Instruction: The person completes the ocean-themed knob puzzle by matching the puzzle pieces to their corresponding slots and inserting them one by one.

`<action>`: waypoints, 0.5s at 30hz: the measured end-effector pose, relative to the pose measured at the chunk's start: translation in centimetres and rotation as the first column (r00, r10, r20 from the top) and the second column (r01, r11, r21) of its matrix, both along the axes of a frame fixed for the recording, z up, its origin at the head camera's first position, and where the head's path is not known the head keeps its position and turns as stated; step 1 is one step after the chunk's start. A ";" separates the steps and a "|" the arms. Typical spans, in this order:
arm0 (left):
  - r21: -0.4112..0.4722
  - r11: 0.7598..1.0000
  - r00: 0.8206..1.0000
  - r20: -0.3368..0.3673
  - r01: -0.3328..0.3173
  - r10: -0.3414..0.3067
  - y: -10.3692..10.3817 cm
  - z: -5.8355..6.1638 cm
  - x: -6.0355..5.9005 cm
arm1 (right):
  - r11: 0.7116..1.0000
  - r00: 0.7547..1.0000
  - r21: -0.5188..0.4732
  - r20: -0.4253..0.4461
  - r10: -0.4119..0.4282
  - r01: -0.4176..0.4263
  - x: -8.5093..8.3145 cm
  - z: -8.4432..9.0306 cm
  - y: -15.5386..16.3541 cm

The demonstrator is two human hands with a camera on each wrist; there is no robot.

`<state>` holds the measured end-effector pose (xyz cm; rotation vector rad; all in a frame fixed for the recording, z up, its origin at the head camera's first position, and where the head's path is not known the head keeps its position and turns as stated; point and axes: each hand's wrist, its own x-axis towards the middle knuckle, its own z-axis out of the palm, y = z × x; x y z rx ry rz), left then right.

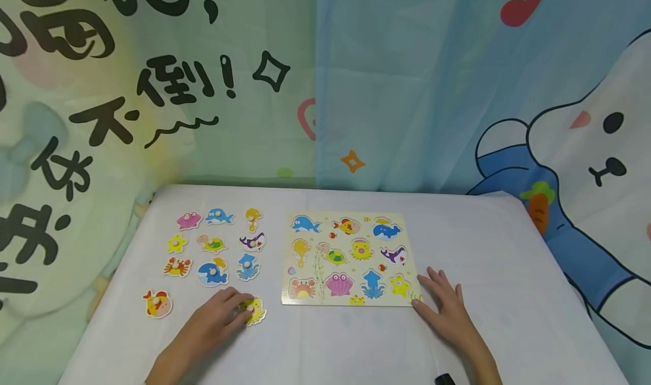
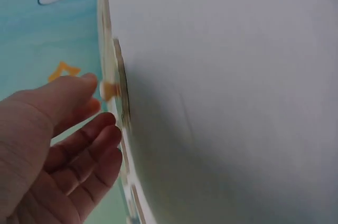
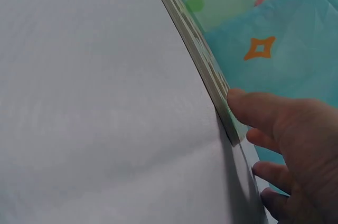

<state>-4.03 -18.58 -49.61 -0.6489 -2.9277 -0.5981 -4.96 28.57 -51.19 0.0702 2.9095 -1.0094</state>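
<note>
The left hand [image 1: 216, 317] pinches the knob of a yellow piece [image 1: 252, 310] lying on the worktop [image 1: 508, 260], left of the board [image 1: 350, 259]. The right hand [image 1: 447, 311] rests flat, fingers spread, steadying the board's corner. Picking up seems underway; next, lifting and matching its slot.

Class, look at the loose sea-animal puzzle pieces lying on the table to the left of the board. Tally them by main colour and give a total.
Yellow: 3, including the piece the left hand touches
Blue: 3
Orange or red: 2
Pink: 1
Green turtle: 1
Purple: 1
Total: 11
</note>
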 end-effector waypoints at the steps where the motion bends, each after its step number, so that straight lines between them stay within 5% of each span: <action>1: -0.004 1.000 1.000 0.007 0.012 -0.012 0.2 0.0 0.0 | 1.000 1.000 -0.004 0.008 -0.008 0.008 -0.1 -0.1 -0.1; 15: -0.067 0.996 0.999 -0.006 0.050 -0.051 1.0 0.0 -0.1 | 0.999 1.000 0.039 -0.006 0.004 -0.003 0.0 -0.6 -0.1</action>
